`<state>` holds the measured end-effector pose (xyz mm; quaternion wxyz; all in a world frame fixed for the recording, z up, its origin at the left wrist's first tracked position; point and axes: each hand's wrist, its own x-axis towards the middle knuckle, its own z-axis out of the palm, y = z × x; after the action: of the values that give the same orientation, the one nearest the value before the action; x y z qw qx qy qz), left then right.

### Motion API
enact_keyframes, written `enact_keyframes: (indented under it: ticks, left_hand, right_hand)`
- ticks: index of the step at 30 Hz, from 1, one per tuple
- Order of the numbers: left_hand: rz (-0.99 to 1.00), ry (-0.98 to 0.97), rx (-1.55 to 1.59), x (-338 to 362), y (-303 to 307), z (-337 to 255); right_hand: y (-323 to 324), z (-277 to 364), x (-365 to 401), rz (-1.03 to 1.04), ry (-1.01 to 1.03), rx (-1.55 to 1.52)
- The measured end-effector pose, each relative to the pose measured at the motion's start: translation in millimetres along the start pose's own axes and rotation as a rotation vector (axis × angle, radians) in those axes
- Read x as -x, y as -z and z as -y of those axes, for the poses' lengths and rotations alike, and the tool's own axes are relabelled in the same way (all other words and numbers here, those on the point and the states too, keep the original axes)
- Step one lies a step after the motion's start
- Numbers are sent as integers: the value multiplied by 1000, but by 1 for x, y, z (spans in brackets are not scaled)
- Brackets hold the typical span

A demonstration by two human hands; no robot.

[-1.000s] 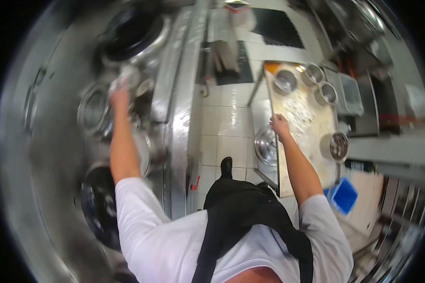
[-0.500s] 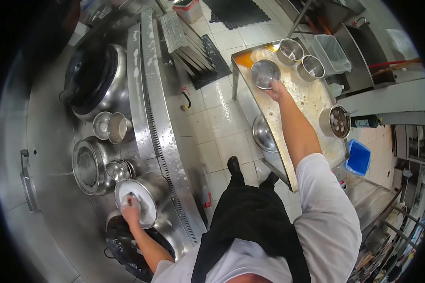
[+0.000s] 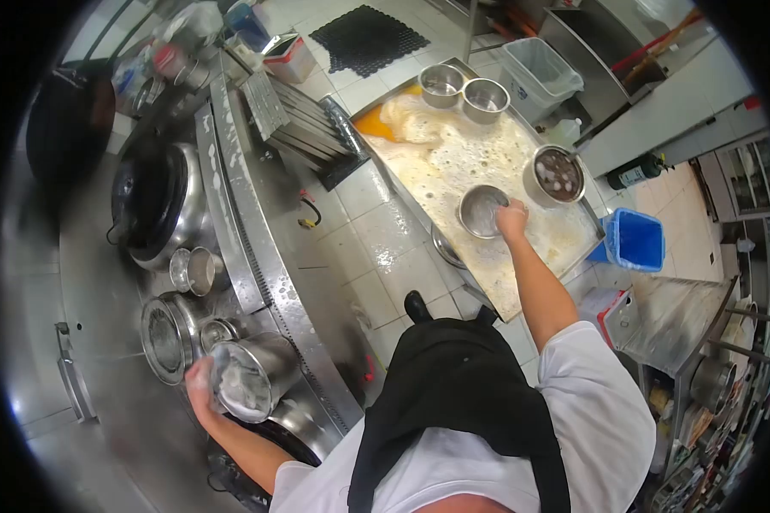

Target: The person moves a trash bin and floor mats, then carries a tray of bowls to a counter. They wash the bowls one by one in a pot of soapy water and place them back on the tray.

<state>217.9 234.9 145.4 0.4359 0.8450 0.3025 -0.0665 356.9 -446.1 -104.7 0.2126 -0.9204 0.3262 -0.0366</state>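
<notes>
My right hand (image 3: 511, 220) is closed on the rim of a round metal pot (image 3: 481, 212) over the soapy metal table (image 3: 534, 274). At left, my left hand (image 3: 199, 386) is blurred by motion beside the rim of a tall metal pot (image 3: 276, 369). White foam (image 3: 241, 385) shows in that pot's mouth. Whether my left fingers hold anything is not visible. Two more metal pots, a near one (image 3: 486, 100) and a far one (image 3: 441, 85), stand at the table's far end. A pot of dark liquid with pale lumps (image 3: 559, 174) stands at its right edge.
Along the left steel counter (image 3: 270, 286) stand a large dark-topped vessel (image 3: 158, 201), small metal bowls (image 3: 199, 270) and a lidded pot (image 3: 164, 338). A blue bin (image 3: 637, 241) and a clear plastic tub (image 3: 539, 73) flank the table. Metal panels (image 3: 295, 124) lean upright on the wet floor.
My right hand has brought its pot from the far end of the table to the near middle. My left hand has shifted from over the tall pot to its left side. The view has turned.
</notes>
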Motion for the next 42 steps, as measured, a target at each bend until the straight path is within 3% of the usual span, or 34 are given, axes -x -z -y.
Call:
enact_keyframes:
  ticks: [1, 3, 4, 6, 7, 8, 9, 11, 13, 14, 15, 16, 18, 19, 20, 21, 23, 24, 25, 27, 28, 30, 31, 33, 34, 35, 36, 37, 38, 39, 40, 42]
  left_hand:
    - [58, -132, 61, -7, -7, -11]
    - [139, -316, 133, 13, -77, -95]
    - [297, -216, 230, 38, -118, -151]
    - [434, -303, 231, 36, -207, -185]
    - [386, -397, 198, 39, -270, -194]
    - [674, -533, 78, 33, -328, -209]
    - [783, -482, -36, 49, -384, -225]
    - [633, -1015, -80, 82, -497, -220]
    - [437, -1647, -630, 89, -576, -181]
    - [460, -1660, -634, 89, -585, -181]
    - [624, -1611, -863, 85, -591, -183]
    - [782, -1547, -1093, 81, -598, -187]
    - [764, -1602, -1103, 83, -595, -202]
    - [709, -1664, -1112, 82, -592, -210]
    - [588, -1465, -936, 93, -604, -193]
    - [582, -1466, -958, 92, -617, -186]
    - [823, -844, -815, 85, -632, -174]
    - [648, -1261, -713, 74, -621, -155]
    - [583, -1736, -654, 65, -600, -178]
    - [705, -1823, -804, 38, -584, -194]
    - [680, -1806, -809, 34, -584, -189]
    - [598, -1294, -389, 42, -606, -177]
    - [584, -1285, -377, 52, -613, -183]
    - [829, -555, -253, 71, -618, -195]
    - [825, -530, -233, 64, -609, -188]
    - [756, -1089, -484, 50, -597, -184]
    - [614, -1642, -734, 37, -587, -183]
    - [598, -1620, -712, 18, -590, -184]
    - [535, -1857, -739, -10, -599, -189]
    - [459, -2089, -771, -27, -603, -192]
    - [814, -1266, -641, 16, -568, -222]
    - [672, -1149, -442, 43, -618, -188]
  right_hand:
    - [-1, -13, 0, -2, -11, -9]
    - [-13, -44, -4, 108, -69, -826]
    - [-18, -53, -5, 98, -86, -837]
    - [-33, -57, -5, 44, -119, -989]
    - [-43, -59, -4, -57, -95, -849]
    - [-50, -58, -4, -156, -73, -705]
    - [-24, -47, 4, -68, -68, -610]
    - [16, -33, 11, 58, -31, -522]
    - [17, -37, 4, 78, -23, -529]
    - [9, -42, 1, 38, 81, -505]
    - [2, -48, -4, -2, 186, -474]
    - [10, -51, -8, -12, 163, -474]
    - [26, -46, -4, -73, 460, -128]
    - [23, -41, -7, -68, 462, -137]
    - [18, -32, -11, -88, 436, -166]
    - [12, -22, -17, -110, 407, -198]
    - [6, -19, -35, -91, 523, -161]
    - [2, -19, -33, -61, 660, -108]
    - [26, -7, -38, 61, 650, -205]
    - [51, 24, -46, 324, 667, -40]
    - [49, 29, -46, 328, 694, -41]
    - [47, 30, -41, 244, 366, -611]
    - [48, 34, -35, 252, 381, -601]
    - [52, 38, -22, 77, 145, -485]
    - [54, 41, -22, 73, 234, -413]
    - [55, 41, -28, 85, 245, -398]
    - [59, 43, -36, 227, 395, -365]
    - [64, 47, -41, 376, 549, -323]
    - [70, 63, -39, 503, 390, -284]
    - [65, 66, -42, 511, 414, -263]
    - [54, 64, -46, 400, 514, -244]
    - [53, 69, -56, 280, 613, -232]
